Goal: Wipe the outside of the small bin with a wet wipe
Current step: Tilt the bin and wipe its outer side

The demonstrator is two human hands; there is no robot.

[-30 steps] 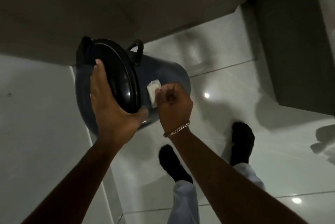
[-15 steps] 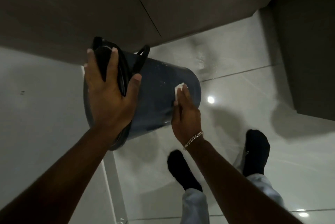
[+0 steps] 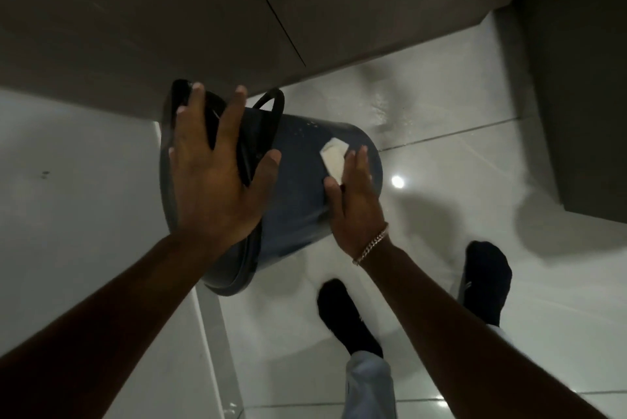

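The small dark blue bin (image 3: 295, 188) is tipped on its side in the air, its black lid toward me and its base pointing away to the right. My left hand (image 3: 217, 178) spreads over the black lid (image 3: 247, 147) and rim, gripping the bin. My right hand (image 3: 353, 201) lies flat against the bin's side wall near the base, pressing a folded white wet wipe (image 3: 334, 157) onto it; part of the wipe shows beyond my fingertips. A black carry handle (image 3: 271, 103) sticks up behind the lid.
A white counter surface (image 3: 78, 201) lies at the left. Dark cabinet fronts (image 3: 169, 11) run along the back and another dark panel (image 3: 583, 96) stands at the right. Glossy white floor tiles (image 3: 458, 164) lie below, with my two feet in black socks (image 3: 349, 317).
My right hand opened from a fist to a flat palm and slid the wipe along the bin's side toward the base. My left hand shifted up over the lid, fingers spread.
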